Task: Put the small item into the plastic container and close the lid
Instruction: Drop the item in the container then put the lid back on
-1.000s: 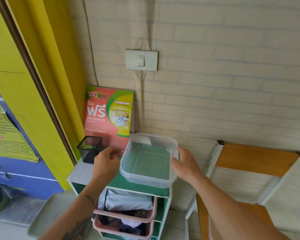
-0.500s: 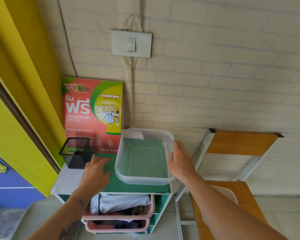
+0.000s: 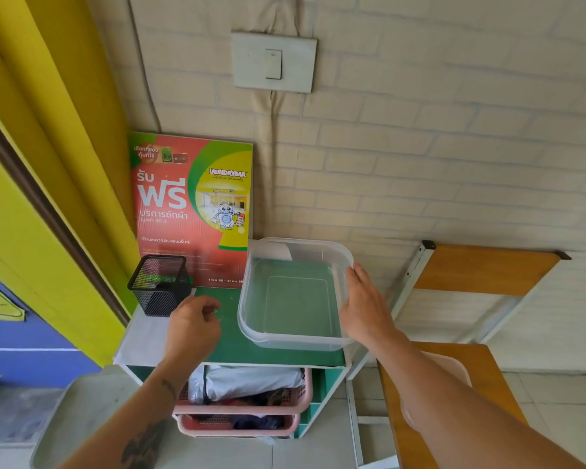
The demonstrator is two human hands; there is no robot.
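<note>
A clear, lidless plastic container (image 3: 295,336) sits on the green top of a small shelf unit (image 3: 230,350); I see nothing inside it. My right hand (image 3: 362,306) lies against the container's right rim, fingers straight and together. Left of the container, my left hand (image 3: 193,326) hovers over the green top with its fingers curled in. Thumb and forefinger pinch a tiny pale item (image 3: 214,312), too small to identify. A pale rounded plastic piece (image 3: 457,367), possibly the lid, lies on the chair seat, partly hidden by my right forearm.
A black mesh cup (image 3: 159,286) stands at the back left of the top, in front of a red poster (image 3: 190,204) leaning on the brick wall. Pink baskets (image 3: 244,404) of cloth fill the shelves below. A wooden chair (image 3: 481,269) stands to the right.
My left hand, flat on the green top half a second ago, has curled its fingers into a pinch. The container, held by both hands a second ago, rests on the top.
</note>
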